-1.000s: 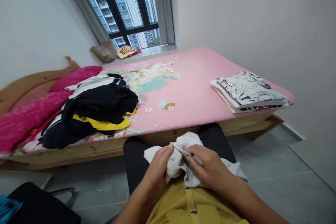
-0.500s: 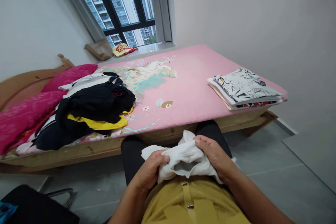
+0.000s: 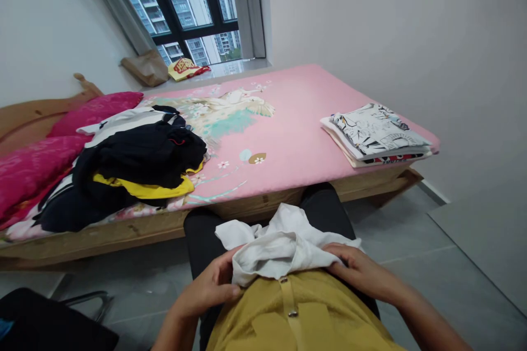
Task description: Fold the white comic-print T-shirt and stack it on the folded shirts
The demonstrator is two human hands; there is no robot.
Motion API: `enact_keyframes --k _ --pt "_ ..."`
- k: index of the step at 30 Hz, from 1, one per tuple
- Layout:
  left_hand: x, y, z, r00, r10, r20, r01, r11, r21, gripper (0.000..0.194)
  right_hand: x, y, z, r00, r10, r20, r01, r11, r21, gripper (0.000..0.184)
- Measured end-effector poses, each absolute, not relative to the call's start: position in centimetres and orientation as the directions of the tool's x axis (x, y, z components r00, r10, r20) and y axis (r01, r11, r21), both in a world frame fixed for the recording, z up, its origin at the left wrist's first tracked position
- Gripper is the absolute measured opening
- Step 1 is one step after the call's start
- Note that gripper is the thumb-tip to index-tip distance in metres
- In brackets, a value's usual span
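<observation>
A crumpled white garment (image 3: 272, 252) lies across my lap, its opening facing up toward me. At its left edge is my left hand (image 3: 216, 282), thumb spread away from the cloth and fingertips partly hidden behind it. My right hand (image 3: 358, 269) is at the opposite edge, with a fold of the cloth loosely between thumb and fingers. Both hands rest low, close to my yellow-green top (image 3: 284, 318).
Before me stands a wooden bed with a pink sheet (image 3: 288, 137). Dark and yellow clothes (image 3: 135, 153) are heaped at its left beside magenta pillows (image 3: 37, 170). Folded clothes (image 3: 379, 134) are stacked at the right. A black chair (image 3: 53, 321) stands lower left.
The garment has been let down onto my lap and spread wider, its opening now showing more. My left thumb has come off the cloth, and both hands have moved apart.
</observation>
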State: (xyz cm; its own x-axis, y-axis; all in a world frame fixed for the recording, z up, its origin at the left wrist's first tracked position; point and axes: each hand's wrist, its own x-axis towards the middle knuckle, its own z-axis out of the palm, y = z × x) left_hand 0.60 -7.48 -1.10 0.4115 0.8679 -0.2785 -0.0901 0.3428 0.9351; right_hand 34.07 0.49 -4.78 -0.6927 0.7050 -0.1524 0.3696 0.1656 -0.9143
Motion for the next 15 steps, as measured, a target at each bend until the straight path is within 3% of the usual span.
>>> enact_keyframes --k 3,6,10,12,15 --pt "0.2 -7.9 -2.3 0.356 0.892 -0.277 0.217 0.21 0.953 0.066 33.4 0.7 -5.6 -0.616 0.774 -0.145 0.382 0.133 -0.915 0.033" --pt "0.1 -8.0 -3.7 0.245 0.937 -0.249 0.461 0.113 0.88 0.036 33.8 1.1 -6.7 -0.504 0.851 -0.15 0.444 0.106 -0.89 0.033" --pt "-0.4 -7.3 -4.9 -0.031 0.99 -0.139 0.493 0.136 0.86 0.028 35.2 2.3 -6.7 -0.346 0.935 -0.074 0.531 0.13 -0.837 0.028" --pt "-1.1 -5.9 -3.9 -0.188 0.981 -0.046 0.489 0.134 0.862 0.027 35.6 3.8 -5.3 -0.275 0.961 0.036 0.546 0.186 -0.817 0.029" --pt "-2.5 -2.9 0.3 -0.284 0.94 0.19 0.581 0.011 0.814 0.024 35.6 6.9 -0.9 -0.168 0.951 0.259 0.524 0.309 -0.794 0.03"
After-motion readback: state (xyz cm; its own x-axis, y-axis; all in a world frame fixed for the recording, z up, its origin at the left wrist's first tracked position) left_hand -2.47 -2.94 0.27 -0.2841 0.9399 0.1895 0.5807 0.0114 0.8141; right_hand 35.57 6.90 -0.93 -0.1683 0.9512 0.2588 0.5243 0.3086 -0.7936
